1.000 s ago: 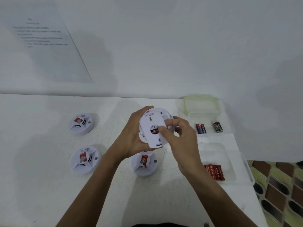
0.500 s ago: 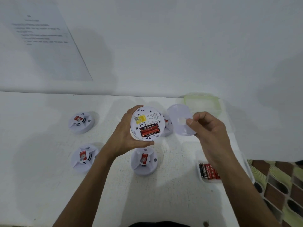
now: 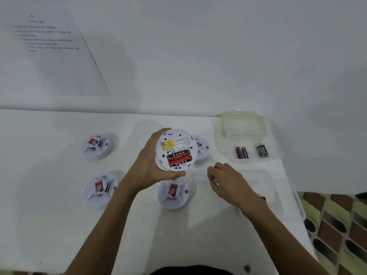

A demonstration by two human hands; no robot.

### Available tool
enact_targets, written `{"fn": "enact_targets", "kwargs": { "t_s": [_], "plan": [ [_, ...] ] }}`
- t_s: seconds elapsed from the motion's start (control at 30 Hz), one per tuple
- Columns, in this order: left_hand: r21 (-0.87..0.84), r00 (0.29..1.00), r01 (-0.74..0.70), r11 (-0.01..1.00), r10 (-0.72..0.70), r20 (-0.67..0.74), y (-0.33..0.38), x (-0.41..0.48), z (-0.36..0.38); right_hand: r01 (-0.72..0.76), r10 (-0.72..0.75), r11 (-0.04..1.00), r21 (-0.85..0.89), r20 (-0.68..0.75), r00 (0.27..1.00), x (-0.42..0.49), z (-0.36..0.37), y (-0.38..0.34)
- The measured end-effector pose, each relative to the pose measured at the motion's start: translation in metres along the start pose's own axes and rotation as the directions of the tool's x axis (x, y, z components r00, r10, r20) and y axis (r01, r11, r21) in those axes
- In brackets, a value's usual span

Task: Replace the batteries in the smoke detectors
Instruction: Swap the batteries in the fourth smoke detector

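Observation:
My left hand (image 3: 148, 169) grips a round white smoke detector (image 3: 175, 149) above the table, its back turned to me. Two red batteries (image 3: 179, 158) lie in its uncovered compartment. My right hand (image 3: 228, 182) is low over the table to the right, fingers curled on the white round back cover (image 3: 201, 176), which is blurred and mostly hidden by the hand. Several other detectors sit face up: far left (image 3: 96, 146), near left (image 3: 100, 189), centre (image 3: 173, 194) and one (image 3: 201, 148) partly hidden behind the held one.
A clear tray (image 3: 277, 155) at the right holds two red-blue batteries (image 3: 242, 152) and a black battery (image 3: 262, 150). A green-rimmed lid (image 3: 243, 122) lies behind it. Another clear container (image 3: 278, 195) sits under my right forearm. The table's right edge (image 3: 297, 221) is close; a printed sheet (image 3: 51, 46) hangs on the wall.
My right hand pulled the back cover off the held detector, carried it right, then lowered it to the table. The red batteries are now exposed. My left hand kept its hold.

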State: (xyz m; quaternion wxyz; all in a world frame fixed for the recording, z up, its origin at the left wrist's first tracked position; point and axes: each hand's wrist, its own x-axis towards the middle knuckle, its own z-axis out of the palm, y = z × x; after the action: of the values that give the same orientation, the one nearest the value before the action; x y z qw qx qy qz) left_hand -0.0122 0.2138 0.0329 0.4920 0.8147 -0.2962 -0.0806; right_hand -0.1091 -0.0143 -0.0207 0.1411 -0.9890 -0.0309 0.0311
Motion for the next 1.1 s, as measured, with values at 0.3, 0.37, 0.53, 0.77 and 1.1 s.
{"fn": "enact_targets", "kwargs": {
  "t_s": [0.3,0.37,0.53,0.77,1.1],
  "plan": [
    [0.008,1.000,-0.019,1.000,0.019,0.007,0.001,0.000,0.001,-0.024,0.030,0.996,0.081,-0.069,0.997,0.003,0.001,-0.001],
    [0.008,1.000,-0.026,1.000,0.026,0.010,0.000,0.000,0.001,-0.022,0.074,0.965,0.261,-0.193,0.978,0.002,-0.010,-0.006],
    [0.025,0.999,-0.034,0.999,0.034,0.004,0.001,0.002,0.002,0.026,0.303,0.731,0.682,-0.359,0.883,-0.004,-0.048,-0.044],
    [0.112,0.996,-0.082,0.990,0.085,-0.027,0.003,0.005,0.008,0.051,0.368,0.580,0.813,-0.318,0.874,-0.007,-0.050,-0.081],
    [0.118,0.990,-0.123,0.985,0.131,-0.062,0.007,0.006,0.013,0.014,0.504,0.560,0.829,-0.353,0.788,-0.002,-0.043,-0.097]
  ]
}}
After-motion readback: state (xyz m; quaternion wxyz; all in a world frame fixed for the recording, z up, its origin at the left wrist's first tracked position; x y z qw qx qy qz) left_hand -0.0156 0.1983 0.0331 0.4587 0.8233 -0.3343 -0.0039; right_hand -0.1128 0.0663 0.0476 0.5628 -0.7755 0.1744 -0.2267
